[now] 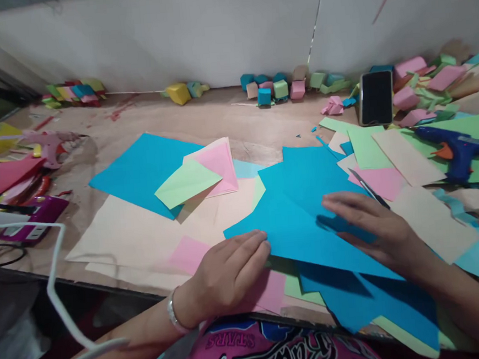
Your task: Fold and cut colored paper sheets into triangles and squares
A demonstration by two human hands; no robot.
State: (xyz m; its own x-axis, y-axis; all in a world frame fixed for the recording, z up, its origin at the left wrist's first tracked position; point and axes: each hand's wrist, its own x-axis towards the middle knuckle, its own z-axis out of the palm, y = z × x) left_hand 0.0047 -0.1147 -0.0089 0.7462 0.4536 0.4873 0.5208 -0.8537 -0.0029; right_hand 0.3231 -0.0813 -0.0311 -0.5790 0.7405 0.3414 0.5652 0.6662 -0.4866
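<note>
My left hand [226, 274] lies flat, fingers together and stretched out, with the fingertips pressing the left corner of a blue paper sheet [292, 219]. My right hand [367, 227] rests open on the same blue sheet, fingers spread and pointing left. The sheet lies on a pile of blue, pink, green and cream papers at the table's near edge. A thin dark blade-like tool [371, 190] lies just beyond my right hand. Neither hand grips anything.
A blue glue gun [455, 148] lies at the right on green paper. A phone [376, 98] stands upright behind it. Folded paper cubes [280, 86] line the back wall. Another large blue sheet [139, 171] and folded pink and green papers [200, 177] lie centre-left. White cable [60, 271] crosses at the left.
</note>
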